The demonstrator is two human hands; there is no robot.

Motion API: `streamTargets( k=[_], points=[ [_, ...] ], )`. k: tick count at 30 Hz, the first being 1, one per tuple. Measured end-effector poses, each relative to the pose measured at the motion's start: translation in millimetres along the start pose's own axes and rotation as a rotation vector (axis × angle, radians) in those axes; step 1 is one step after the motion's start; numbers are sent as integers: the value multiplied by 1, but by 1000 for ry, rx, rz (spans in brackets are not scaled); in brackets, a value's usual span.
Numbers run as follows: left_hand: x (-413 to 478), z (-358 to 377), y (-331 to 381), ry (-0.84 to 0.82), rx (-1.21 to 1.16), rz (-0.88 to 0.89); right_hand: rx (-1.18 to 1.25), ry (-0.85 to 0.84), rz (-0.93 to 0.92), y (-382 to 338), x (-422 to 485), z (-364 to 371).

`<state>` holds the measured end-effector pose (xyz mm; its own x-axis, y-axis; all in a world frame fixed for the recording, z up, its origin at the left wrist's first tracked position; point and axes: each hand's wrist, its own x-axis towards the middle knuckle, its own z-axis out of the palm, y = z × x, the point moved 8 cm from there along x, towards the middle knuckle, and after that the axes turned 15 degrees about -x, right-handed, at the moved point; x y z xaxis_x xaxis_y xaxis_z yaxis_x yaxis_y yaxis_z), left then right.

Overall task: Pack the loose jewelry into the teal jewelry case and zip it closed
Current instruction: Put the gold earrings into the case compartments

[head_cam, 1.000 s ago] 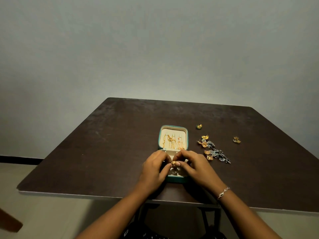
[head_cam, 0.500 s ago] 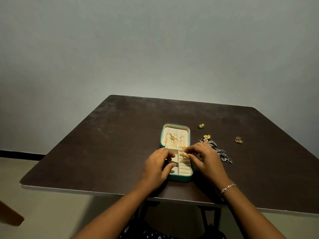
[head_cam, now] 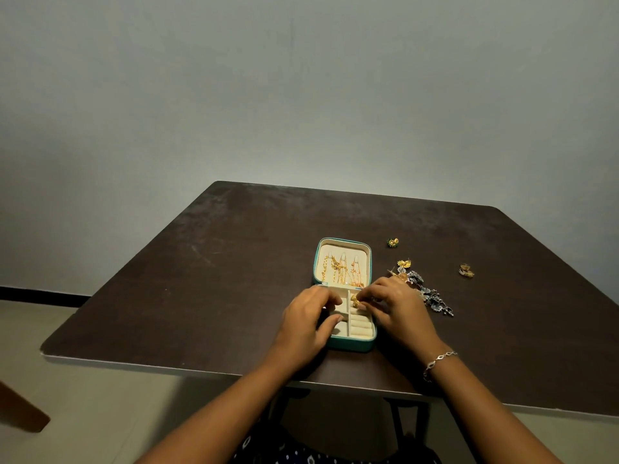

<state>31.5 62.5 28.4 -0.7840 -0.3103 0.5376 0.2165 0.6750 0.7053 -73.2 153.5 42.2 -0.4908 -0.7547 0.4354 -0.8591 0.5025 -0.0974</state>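
Against a bare grey wall, the dark brown table (head_cam: 234, 279) carries the open teal jewelry case (head_cam: 348, 344), its lid laid flat away from the person with gold chains (head_cam: 341, 271) hanging on the cream lining. A second ago both hands met over the near half of the case with a small gold piece between them; now they have parted. The right hand (head_cam: 398, 311) has carried the gold ring (head_cam: 355, 301) to the far end of the right-hand ring-roll section and pinches it there between thumb and fingertips, seemingly pressing it into a slot. The left hand (head_cam: 303, 326) lies on the left side of the tray, fingers loosely curled over the compartments and holding nothing that I can see, apparently steadying the case. So one more piece is nearly seated, but the packing looks far from done: a silver-and-gold cluster (head_cam: 425, 291) lies just right of the case, with a green-and-gold stud (head_cam: 392, 242) and a gold ear cuff (head_cam: 466, 270) farther off, and the zipper is untouched.
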Motion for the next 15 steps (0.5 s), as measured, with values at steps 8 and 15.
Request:
streamTargets(
  k=[8, 15],
  points=[
    [1, 0, 0, 1, -2, 4, 43, -21, 24, 13, 14, -13],
    [1, 0, 2, -4, -5, 3, -91, -160, -134, 1, 24, -4]
  ],
)
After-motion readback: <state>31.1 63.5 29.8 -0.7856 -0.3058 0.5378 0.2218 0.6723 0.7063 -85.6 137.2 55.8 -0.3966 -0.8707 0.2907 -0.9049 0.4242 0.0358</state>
